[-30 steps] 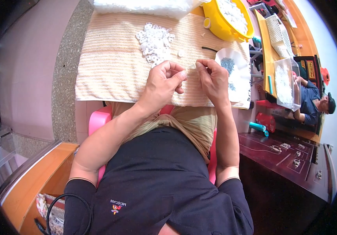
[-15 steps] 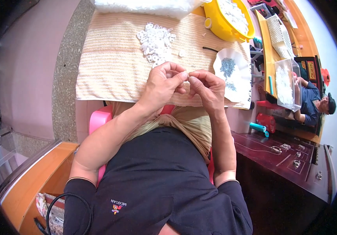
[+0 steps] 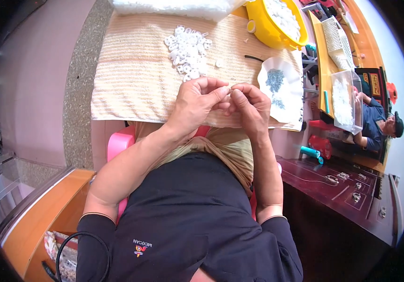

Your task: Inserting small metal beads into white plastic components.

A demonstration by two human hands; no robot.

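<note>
My left hand (image 3: 201, 99) and my right hand (image 3: 250, 104) meet above the near edge of a striped towel (image 3: 131, 61). Thumb and fingers of each are pinched together, tip to tip. Between them shows a tiny pale piece, mostly covered by the fingertips; its kind I cannot make out. Just beyond my left hand lies a heap of small white plastic parts with holes (image 3: 188, 49). One small round white piece (image 3: 219, 63) sits apart from the heap. To the right of my right hand, a white scalloped dish (image 3: 284, 89) holds many small grey metal pieces, perhaps screws or pins.
A yellow tub (image 3: 277, 28) full of white parts stands at the far right of the towel. A clear bag of white pieces (image 3: 173, 8) lies at the far edge. A thin black stick (image 3: 253, 58) rests near the dish. Another person (image 3: 373, 123) sits at the right beside a clear bin (image 3: 347, 103).
Both hands have stayed pinched together, with only slight shifts of the fingertips. The whole scene has moved a little to the right in the view.
</note>
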